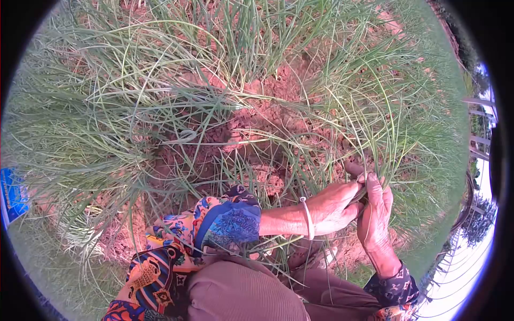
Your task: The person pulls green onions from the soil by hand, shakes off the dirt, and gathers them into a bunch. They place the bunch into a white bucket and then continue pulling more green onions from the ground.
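My left hand (336, 208), with a pale band on its wrist, reaches across to the right and closes its fingers on a bunch of thin green leaves (386, 144). Against it, my right hand (375, 219) pinches the same bunch, its thumb pointing up and pressed to the stems. The two hands meet at the fingertips, low over the ground. From their grip the long, narrow leaves fan upward and outward. The lower ends of the stems are hidden behind the fingers.
Dense clumps of similar green leaves (101, 134) surround the hands, many bent over. Reddish, crumbly soil (270, 115) shows between them. My bent knees (241, 291) are just below. A blue printed object (14, 195) lies at the left edge.
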A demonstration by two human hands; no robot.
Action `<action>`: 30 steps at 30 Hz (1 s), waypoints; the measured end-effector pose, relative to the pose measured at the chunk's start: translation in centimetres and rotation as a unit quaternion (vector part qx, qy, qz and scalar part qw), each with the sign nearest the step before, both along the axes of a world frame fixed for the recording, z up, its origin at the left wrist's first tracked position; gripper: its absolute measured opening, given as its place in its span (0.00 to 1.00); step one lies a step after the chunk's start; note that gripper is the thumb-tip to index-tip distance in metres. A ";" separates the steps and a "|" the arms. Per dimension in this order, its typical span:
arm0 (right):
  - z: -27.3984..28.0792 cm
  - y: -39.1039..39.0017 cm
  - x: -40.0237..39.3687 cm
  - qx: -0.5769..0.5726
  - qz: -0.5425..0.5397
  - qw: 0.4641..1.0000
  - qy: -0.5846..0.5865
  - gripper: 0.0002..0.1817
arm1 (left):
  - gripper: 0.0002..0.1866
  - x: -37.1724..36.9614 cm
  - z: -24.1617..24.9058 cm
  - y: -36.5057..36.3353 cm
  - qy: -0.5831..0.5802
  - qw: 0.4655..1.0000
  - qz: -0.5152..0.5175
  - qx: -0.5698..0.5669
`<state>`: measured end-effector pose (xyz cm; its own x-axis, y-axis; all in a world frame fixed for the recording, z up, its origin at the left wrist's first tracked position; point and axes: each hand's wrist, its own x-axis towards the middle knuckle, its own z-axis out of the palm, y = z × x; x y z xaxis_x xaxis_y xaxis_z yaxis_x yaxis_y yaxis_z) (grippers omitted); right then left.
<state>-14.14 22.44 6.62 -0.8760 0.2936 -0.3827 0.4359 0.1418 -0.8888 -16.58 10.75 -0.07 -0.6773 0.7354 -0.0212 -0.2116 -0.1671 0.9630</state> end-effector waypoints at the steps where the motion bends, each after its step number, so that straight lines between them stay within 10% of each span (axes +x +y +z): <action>1: 0.6 0.2 -0.6 -0.033 -0.040 0.998 0.025 0.13 | 0.14 -0.3 0.2 -0.7 0.038 0.997 0.048 0.043; 6: 6.1 5.8 -1.6 -0.195 -0.027 0.980 -0.018 0.12 | 0.11 -5.3 -1.2 -7.5 -0.061 0.982 0.176 -0.018; 14: 7.4 13.7 6.0 -0.041 -0.187 0.978 -0.076 0.15 | 0.09 -12.2 -18.8 -6.7 -0.228 0.899 0.284 -0.242; 23: 6.3 13.9 8.1 -0.061 -0.235 0.966 -0.086 0.15 | 0.07 -14.1 -19.5 -4.1 0.150 0.830 0.388 -0.371; 27: 6.2 13.5 7.6 -0.061 -0.228 0.967 -0.093 0.15 | 0.07 -14.4 -23.4 -3.5 -0.124 0.895 0.427 -0.021; 30: 6.2 13.1 7.1 -0.080 -0.213 0.971 -0.076 0.15 | 0.07 -14.2 -17.7 -4.8 -0.084 0.893 0.439 0.050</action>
